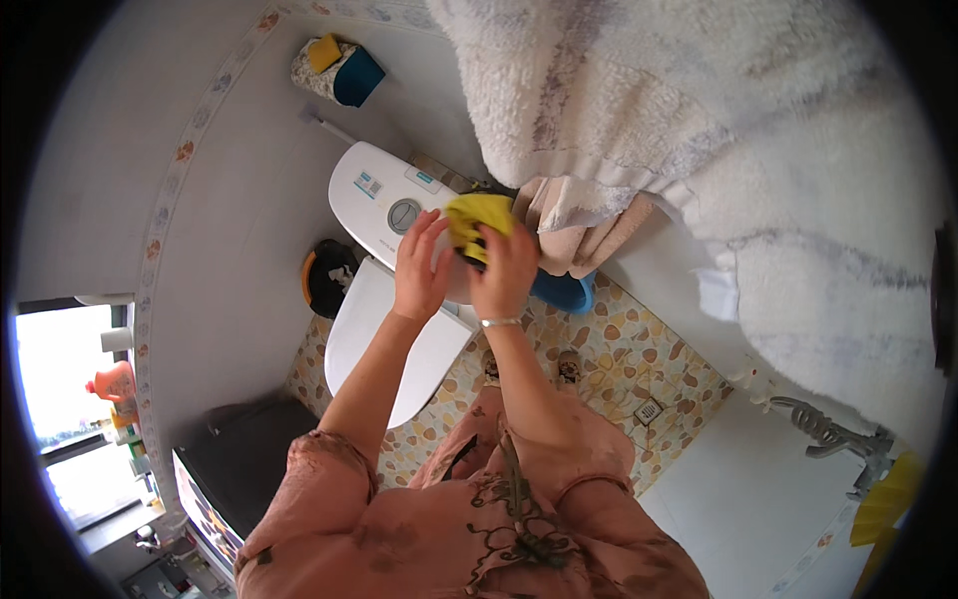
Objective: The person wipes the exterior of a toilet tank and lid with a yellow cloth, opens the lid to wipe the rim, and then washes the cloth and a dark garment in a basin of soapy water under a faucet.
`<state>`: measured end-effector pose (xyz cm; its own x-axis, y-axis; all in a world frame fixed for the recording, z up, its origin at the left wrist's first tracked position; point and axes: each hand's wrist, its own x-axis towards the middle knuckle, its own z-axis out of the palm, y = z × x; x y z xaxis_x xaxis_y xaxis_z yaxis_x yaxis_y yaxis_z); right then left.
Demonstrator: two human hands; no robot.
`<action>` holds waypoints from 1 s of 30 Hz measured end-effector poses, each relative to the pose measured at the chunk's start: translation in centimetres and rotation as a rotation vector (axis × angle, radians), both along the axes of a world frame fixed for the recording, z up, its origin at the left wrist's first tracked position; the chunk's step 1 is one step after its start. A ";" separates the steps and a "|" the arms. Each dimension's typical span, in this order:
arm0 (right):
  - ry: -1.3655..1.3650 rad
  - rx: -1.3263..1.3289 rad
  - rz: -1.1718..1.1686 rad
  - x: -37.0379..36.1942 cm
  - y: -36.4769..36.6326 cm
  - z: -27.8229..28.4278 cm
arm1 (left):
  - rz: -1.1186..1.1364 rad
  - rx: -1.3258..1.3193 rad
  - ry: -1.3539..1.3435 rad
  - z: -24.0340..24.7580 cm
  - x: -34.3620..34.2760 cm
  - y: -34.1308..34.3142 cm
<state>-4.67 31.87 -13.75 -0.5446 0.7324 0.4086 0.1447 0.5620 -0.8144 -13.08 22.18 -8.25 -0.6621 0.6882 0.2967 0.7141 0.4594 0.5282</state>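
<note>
A crumpled yellow cloth (480, 215) with black patches is gripped in my right hand (505, 272), beside the right end of a white toilet tank (374, 190). My left hand (419, 278) is just left of the cloth, in front of the tank's round flush button (403, 216). Its fingers are apart, and I see nothing in them. Below my hands lies the white toilet lid (369, 344), lowered and partly hidden by my left forearm.
Large white towels (639, 90) hang at upper right, above a blue basin (565, 292). A black bin with an orange rim (324, 280) stands left of the toilet. A wall holder (357, 78) is behind it; a floor drain (649, 410) lies right.
</note>
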 end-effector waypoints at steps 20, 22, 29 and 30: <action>0.173 -1.386 0.096 -1.6 5.6 -15.8 | -0.208 -0.310 0.074 -0.4 -1.6 -0.8; 0.115 -1.314 0.155 -1.7 7.7 -12.7 | -0.213 -0.273 0.047 -0.9 -1.9 -0.7; -0.212 -1.043 0.540 -4.7 10.3 -5.5 | -0.221 -0.281 -0.018 -0.4 -2.6 -0.1; -0.284 -0.989 0.627 -5.5 10.5 -5.2 | -0.240 -0.298 -0.049 -0.4 -2.7 -0.1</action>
<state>-10.17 42.36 -18.91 -0.8975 0.2366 -0.3722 0.3140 -0.2500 -0.9159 -15.76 22.04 -8.63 -0.4800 0.8767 0.0319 0.7974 0.4208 0.4326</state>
